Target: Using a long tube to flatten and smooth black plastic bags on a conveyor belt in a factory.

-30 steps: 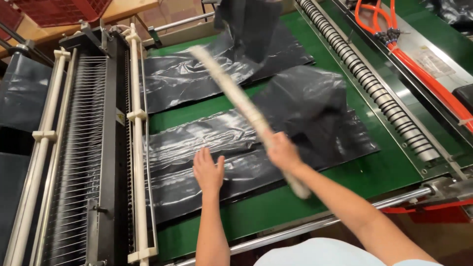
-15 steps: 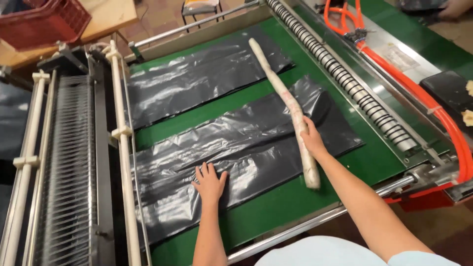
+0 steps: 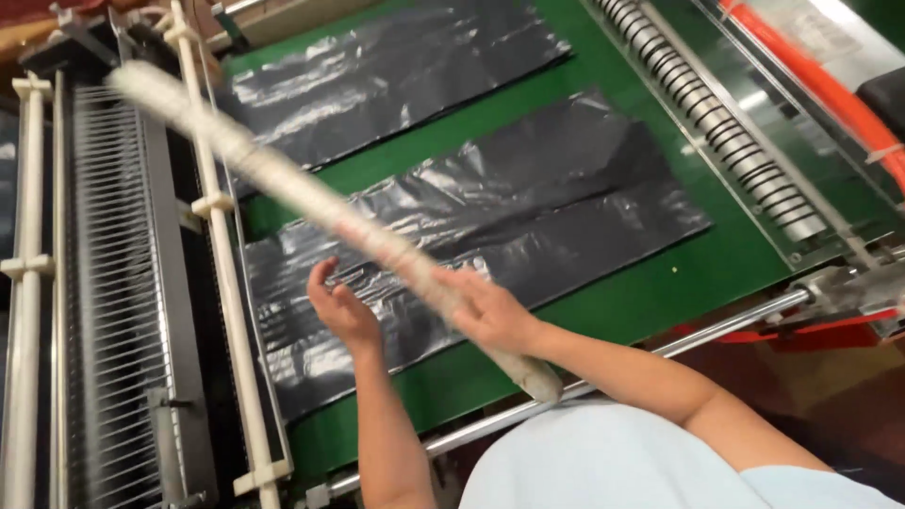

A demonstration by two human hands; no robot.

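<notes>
R hand point(image 3: 490, 311) clamped on the stick point(image 3: 311, 203) near its lower end; forearm comes in from lower right. Stick is pale, blurred, slanting up-left over the bags and rail point(image 3: 222, 245). L hand point(image 3: 341, 309) open, fingers curled up, palm toward stick, just beside it, above near bag stack point(image 3: 528, 203). Hands close, not touching. 2nd bag stack point(image 3: 396, 80) lies farther back on green belt point(image 3: 660, 292).
</notes>
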